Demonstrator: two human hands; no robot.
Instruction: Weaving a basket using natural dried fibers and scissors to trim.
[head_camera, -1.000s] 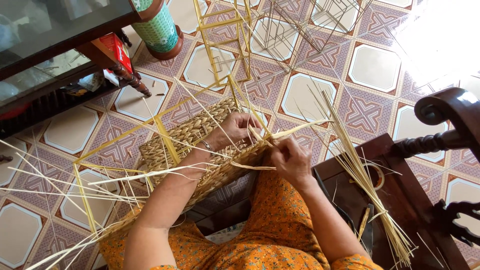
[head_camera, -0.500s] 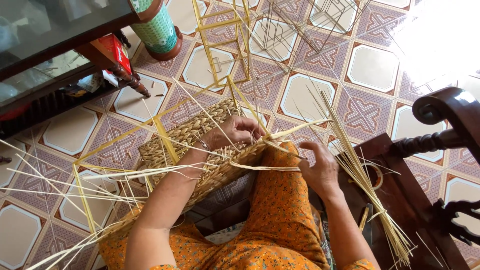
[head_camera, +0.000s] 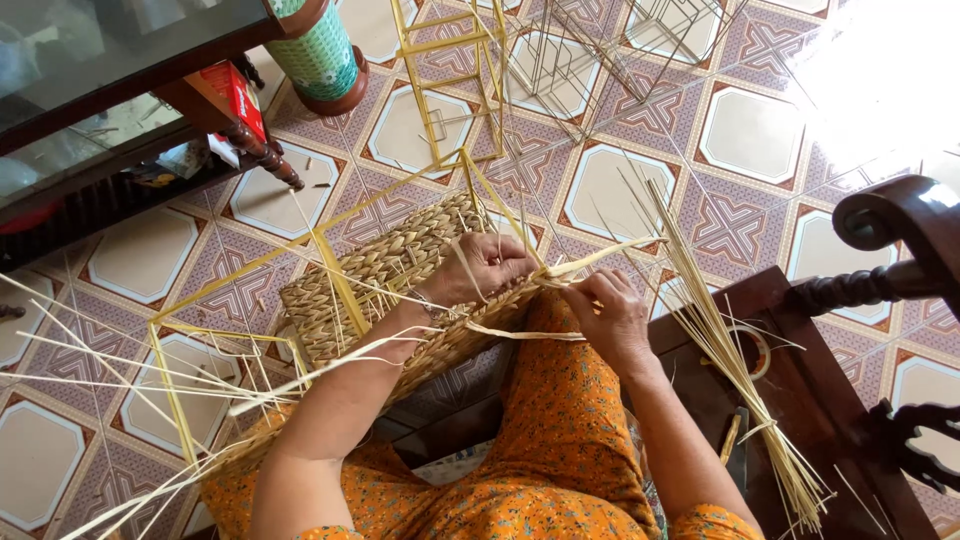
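A person in orange clothes sits over a half-made woven basket that rests across the lap and sticks out above the tiled floor. The left hand lies on the top edge of the basket with its fingers curled, pressing down on the weave and on a flat pale strand that loops under it. The right hand is just beside the basket's corner, and its finger and thumb pinch the end of another strand that sticks out to the right. The woven part looks bumpy and thick, like a braid, and tan in colour. It is built on a thin yellow frame made of straight bars, which looks stiff and hard. I think the basket is light, and the frame bars or the woven edge are the best places to hold it. The loose strands look soft and bendy, and they might snap or fray if pulled too hard, so holding them near the weave seems safest. A bunch of long thin straws lies on a dark wooden chair to the right. More empty frames stand on the floor, near a green round pot.
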